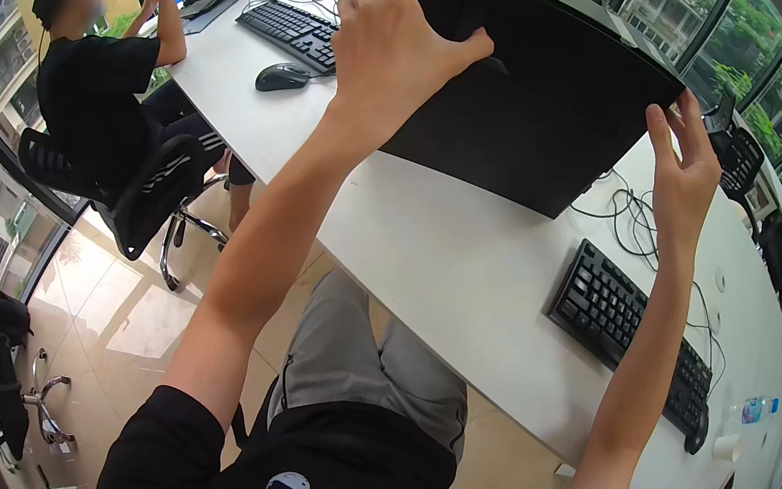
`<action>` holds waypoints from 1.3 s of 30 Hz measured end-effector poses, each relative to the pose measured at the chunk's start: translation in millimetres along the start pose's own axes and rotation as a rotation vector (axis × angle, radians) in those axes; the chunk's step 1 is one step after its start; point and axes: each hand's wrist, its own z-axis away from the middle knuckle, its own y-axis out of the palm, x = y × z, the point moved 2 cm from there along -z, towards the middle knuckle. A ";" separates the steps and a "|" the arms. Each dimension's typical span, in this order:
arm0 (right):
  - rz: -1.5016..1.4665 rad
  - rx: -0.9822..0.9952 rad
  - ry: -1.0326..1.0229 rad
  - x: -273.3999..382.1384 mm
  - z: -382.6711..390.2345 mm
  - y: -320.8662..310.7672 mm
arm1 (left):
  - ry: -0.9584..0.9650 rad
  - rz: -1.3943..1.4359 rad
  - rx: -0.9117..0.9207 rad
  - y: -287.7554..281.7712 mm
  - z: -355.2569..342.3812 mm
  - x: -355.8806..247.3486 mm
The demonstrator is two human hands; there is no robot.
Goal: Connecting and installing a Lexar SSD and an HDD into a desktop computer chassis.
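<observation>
Case (523, 102), long axis left-to-right, sits between left hand (384, 56), spread wide, and right hand (687, 172), loosely parted at its right corner.

We cannot see the far side of the black case (535, 94), part of the nearer keyboard (600, 301) behind the right forearm (657, 335), the farther keyboard's (291, 31) end behind the left hand (384, 56), or the bottle's (759, 409) tiny print.
</observation>
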 end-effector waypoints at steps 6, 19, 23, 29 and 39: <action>0.042 -0.039 -0.076 10.1 4.6 -4.7 | -0.012 -0.028 -0.027 -4.5 17.1 1.3; 0.406 0.174 -0.431 81.6 41.7 -37.1 | 0.201 0.175 -0.136 -45.5 73.4 38.2; 0.434 0.224 -0.549 94.2 61.5 -51.5 | 0.332 0.346 -0.190 -45.2 91.0 54.8; 0.298 0.275 -0.698 93.1 113.5 -55.6 | 0.361 0.438 -0.178 -65.1 140.9 96.9; 0.270 0.480 -0.554 75.6 200.1 -55.4 | 0.547 0.447 0.078 -84.2 233.4 169.5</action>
